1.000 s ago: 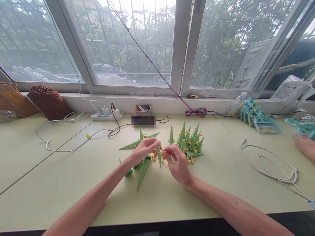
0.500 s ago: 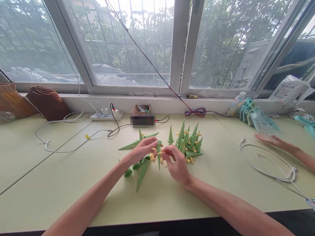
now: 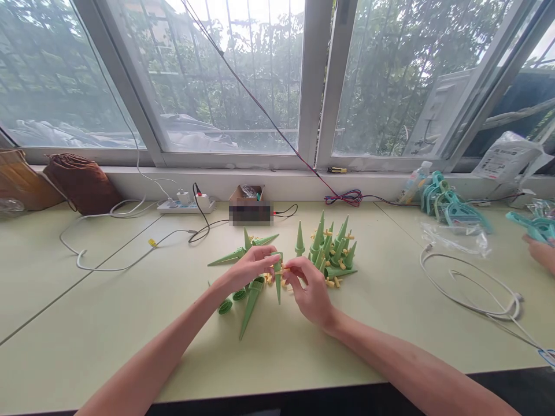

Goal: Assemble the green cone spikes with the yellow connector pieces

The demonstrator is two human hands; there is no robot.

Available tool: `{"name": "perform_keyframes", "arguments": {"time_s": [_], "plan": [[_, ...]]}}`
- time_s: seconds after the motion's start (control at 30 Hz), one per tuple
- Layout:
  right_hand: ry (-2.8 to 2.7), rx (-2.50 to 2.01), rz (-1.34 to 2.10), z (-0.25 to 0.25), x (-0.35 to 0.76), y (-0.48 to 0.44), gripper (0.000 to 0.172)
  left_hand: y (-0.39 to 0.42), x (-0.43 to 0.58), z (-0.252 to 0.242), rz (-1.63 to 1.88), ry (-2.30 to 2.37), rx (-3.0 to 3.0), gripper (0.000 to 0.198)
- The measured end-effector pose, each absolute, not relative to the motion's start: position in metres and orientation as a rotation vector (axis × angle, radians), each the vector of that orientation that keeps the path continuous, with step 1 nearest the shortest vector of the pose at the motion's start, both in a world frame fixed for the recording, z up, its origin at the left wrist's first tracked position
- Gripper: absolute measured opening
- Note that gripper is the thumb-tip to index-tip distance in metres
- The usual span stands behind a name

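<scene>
My left hand grips a green plastic cone spike near its wide end, tip pointing down. My right hand pinches a small yellow valve piece against the side of that spike. Loose green spikes lie on the pale green table under and left of my hands. Behind my right hand stands a cluster of upright green spikes with yellow pieces. A few loose yellow pieces lie beside it.
White cables loop at the right, and another at the left. A power strip and small cardboard box sit by the window. Teal clips and a clear bag lie far right, where another person's hand shows. A brown pouch sits far left.
My hands stay together on the spike, shifting slightly. The other person's hand reached in toward the teal clips and drew back to the right edge, leaving a clear bag on the table.
</scene>
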State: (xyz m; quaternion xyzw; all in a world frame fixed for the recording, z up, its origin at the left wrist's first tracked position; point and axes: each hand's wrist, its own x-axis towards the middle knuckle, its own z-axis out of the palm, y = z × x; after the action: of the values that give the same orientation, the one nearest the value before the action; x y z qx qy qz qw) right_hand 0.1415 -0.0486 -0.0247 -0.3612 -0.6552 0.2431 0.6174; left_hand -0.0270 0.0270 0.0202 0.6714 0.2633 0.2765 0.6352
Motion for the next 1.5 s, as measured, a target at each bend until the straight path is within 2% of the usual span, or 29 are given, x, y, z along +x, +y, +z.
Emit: {"name": "perform_keyframes", "arguments": {"time_s": [1.5], "plan": [[-1.439,-0.887,0.593,-0.0242,0.1424,-0.0461,0.004,0.0251,-0.0287,0.0222,0.652,0.709,1.723,0.027]]}}
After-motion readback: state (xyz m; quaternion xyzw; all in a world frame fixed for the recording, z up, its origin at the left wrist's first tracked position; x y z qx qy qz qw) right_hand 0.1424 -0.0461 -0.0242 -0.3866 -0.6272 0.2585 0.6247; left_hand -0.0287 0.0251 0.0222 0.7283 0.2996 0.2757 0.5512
